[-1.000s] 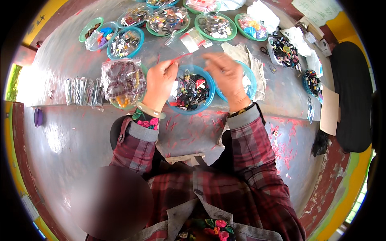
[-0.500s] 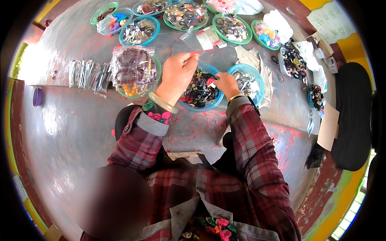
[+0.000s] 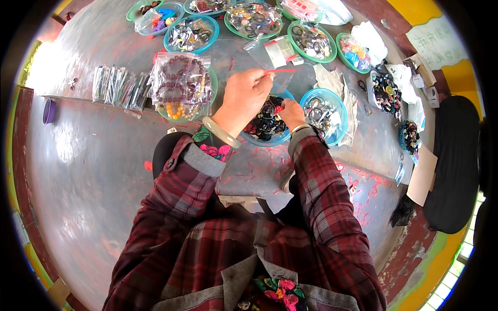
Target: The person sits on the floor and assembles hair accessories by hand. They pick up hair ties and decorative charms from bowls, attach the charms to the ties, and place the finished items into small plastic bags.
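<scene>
The fingers of the left hand are pinching a clear bag with a red edge just above the centre of the frame, while those of the right hand are bunching narrowly at the near blue basin; whether they are gripping anything, I cannot tell. The gray surface is spreading across the upper half, carrying most of these things. Plaid sleeves are reaching up from the lower edge, and a long black rounded thing is standing at the far right. Across the top, blue and green basins are holding mixed small goods. The near blue basin is sitting at the centre, filled with black bands, and a second blue basin is resting just right of it. Left of centre, a clear bag of dark beads is lying over a green basin; farther left, slim wrapped packets are lying in a row. A purple bowl is sitting at the left. A pale bracelet is circling the left wrist, and a small red piece is showing beside the right fingertips.
</scene>
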`<state>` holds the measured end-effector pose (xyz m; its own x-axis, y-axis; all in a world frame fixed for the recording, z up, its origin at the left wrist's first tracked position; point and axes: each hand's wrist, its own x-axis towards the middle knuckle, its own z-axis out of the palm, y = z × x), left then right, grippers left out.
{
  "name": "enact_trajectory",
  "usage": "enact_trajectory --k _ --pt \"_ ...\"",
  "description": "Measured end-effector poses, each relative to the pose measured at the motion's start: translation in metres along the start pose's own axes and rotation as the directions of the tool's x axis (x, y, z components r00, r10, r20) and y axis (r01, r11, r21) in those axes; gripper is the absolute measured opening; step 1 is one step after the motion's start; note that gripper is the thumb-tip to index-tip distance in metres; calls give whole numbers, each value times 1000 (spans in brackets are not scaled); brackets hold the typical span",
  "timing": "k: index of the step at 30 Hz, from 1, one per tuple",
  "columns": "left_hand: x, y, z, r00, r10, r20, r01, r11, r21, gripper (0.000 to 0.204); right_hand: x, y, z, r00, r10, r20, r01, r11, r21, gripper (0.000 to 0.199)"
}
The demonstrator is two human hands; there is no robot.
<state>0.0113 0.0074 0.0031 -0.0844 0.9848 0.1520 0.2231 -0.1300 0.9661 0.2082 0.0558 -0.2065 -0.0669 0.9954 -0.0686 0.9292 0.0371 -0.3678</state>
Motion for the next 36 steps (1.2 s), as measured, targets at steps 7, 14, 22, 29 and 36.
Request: enact_trajectory --k 7,14,22,29,36 --pt "-1 3 -4 996 -67 51 64 997 47 22 -5 -15 -16 980 40 197 -17 993 -114 24" --pt "1 -6 2 999 33 6 -33 999 31 24 -3 -7 -22 985 32 168 -40 998 42 18" --pt "2 0 -1 1000 4 6 -3 999 -36 25 -1 13 -74 929 55 366 -339 522 783 17" --pt "6 0 -11 993 -71 94 60 992 110 27 -25 -42 -167 990 -44 137 -143 -204 969 12" --pt "5 -4 -6 956 -198 216 188 980 67 31 -58 -64 -220 998 -8 -58 56 -150 987 13"
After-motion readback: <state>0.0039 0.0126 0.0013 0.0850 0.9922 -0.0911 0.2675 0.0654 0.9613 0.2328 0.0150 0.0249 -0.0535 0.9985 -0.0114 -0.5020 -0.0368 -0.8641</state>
